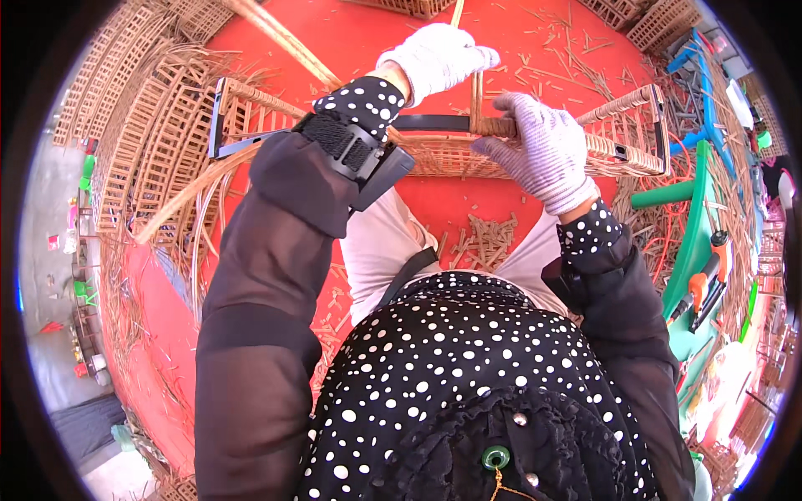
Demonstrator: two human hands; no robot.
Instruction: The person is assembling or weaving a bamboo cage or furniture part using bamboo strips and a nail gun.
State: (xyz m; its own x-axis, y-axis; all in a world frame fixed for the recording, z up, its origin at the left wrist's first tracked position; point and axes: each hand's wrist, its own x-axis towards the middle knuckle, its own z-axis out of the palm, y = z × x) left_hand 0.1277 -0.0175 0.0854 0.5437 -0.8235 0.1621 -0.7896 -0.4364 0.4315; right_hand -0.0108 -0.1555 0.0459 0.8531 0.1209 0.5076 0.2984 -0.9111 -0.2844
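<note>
A wicker basket (451, 159) with a dark metal frame lies across in front of my knees. Its dark handle bar (434, 123) runs between my hands, and a short stretch of brown wrapping (493, 127) covers the right part. My right hand (547, 150), in a pale striped glove, pinches this wrapped part, thumb below and fingers above. Above the bar is my left hand (439, 63), in a white glove, fingers closed around a flat cane strip (477, 96) that runs down to the wrapping. My left wrist hides part of the bar.
Stacked wicker baskets (154, 142) stand at the left. Long cane strips (288, 42) stretch past my left arm. Cane offcuts (489, 238) litter the red floor covering (535, 50). At the right, a green stool (697, 225) carries orange-and-black handled cutters (706, 284), beside a blue frame (710, 108).
</note>
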